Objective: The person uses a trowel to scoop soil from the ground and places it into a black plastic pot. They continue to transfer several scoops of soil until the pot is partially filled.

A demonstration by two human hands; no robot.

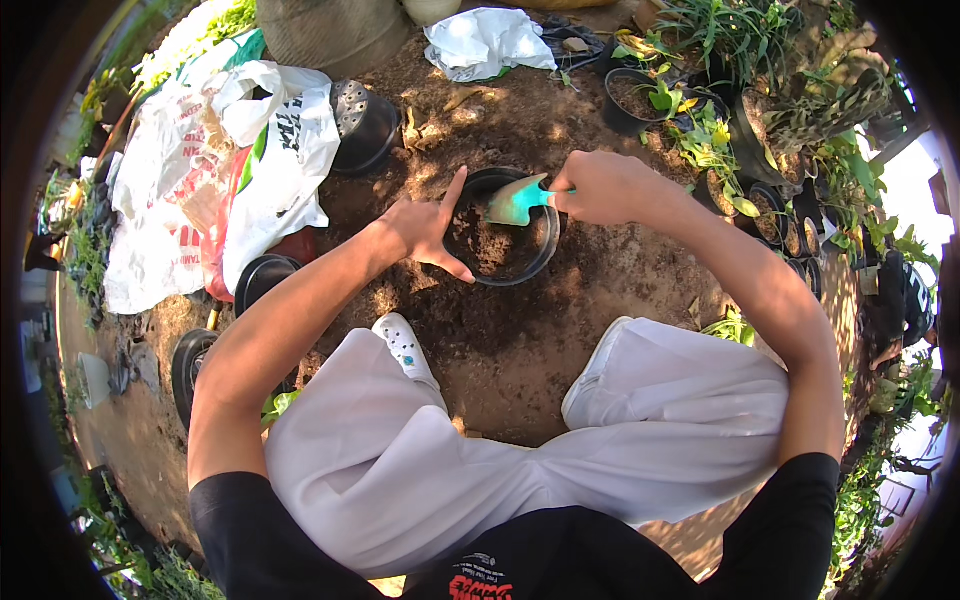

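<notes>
A round black plastic pot (551, 251) stands on the bare soil before me, with loose brown soil (491, 244) inside. My left hand (427, 229) rests against the pot's left rim, its thumb and a finger spread wide along the edge. In my right hand (600, 187), at the pot's upper right, is the handle of a turquoise hand trowel (517, 201). The trowel's blade lies over the soil within the pot and looks slightly blurred. Whether its tip touches the soil I cannot tell.
White printed plastic bags (281, 172) lie at the left beside an overturned black pot (364, 127) with drainage holes. Another white bag (487, 41) lies beyond the pot. A small black pot (630, 101) and several potted plants (712, 139) stand at the right. My white shoes (405, 349) are nearer to me.
</notes>
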